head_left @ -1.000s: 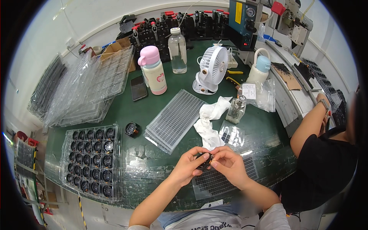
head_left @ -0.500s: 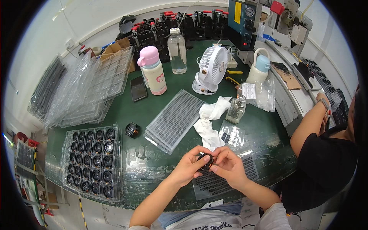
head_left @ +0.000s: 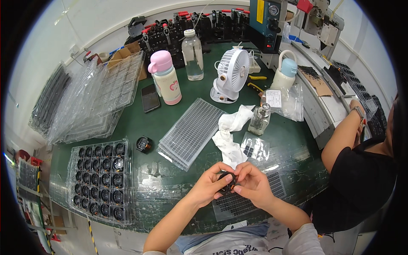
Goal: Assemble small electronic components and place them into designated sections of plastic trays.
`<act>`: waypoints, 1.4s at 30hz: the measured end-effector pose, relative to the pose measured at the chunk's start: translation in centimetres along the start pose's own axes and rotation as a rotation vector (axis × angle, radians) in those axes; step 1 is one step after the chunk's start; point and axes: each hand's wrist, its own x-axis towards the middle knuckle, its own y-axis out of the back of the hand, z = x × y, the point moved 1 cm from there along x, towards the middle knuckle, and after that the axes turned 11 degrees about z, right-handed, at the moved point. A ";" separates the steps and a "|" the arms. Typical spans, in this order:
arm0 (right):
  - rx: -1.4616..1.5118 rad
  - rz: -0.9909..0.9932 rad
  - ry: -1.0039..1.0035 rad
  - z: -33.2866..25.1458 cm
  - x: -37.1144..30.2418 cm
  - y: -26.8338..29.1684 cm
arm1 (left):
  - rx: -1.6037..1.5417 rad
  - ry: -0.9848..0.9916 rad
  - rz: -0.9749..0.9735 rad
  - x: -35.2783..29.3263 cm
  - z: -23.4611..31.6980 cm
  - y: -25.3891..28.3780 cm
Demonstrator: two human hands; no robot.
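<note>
Together, left fingers (head_left: pixel 220 182) and right fingers (head_left: pixel 250 171) pinch a round black part (head_left: pixel 230 184) over a thin, dark-dotted sheet (head_left: pixel 242 206).

Dark plastic-looking part (head_left: pixel 230 180), clear glossy plastic tray (head_left: pixel 128 187), matt white tissue (head_left: pixel 229 146), scuffed glossy tabletop (head_left: pixel 163 191).

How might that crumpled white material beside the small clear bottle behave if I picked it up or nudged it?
The crumpled white material would probably hang floppy, since it lies in soft, uneven folds. It looks thin, so it is likely light for its size. Nudged, it may bunch up or slide rather than roll, as it lies spread flat.
</note>
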 end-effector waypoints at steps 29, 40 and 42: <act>-0.095 0.130 -0.090 -0.1 1.0 0.5 | 1.031 -1.011 1.100 -0.2 7.9 14.0; -0.502 0.097 0.203 -1.9 1.1 0.6 | 1.679 -0.888 1.472 -2.3 11.0 13.6; -0.704 -0.076 0.420 -6.2 0.5 -1.7 | 1.377 -1.038 1.158 -3.6 12.7 8.2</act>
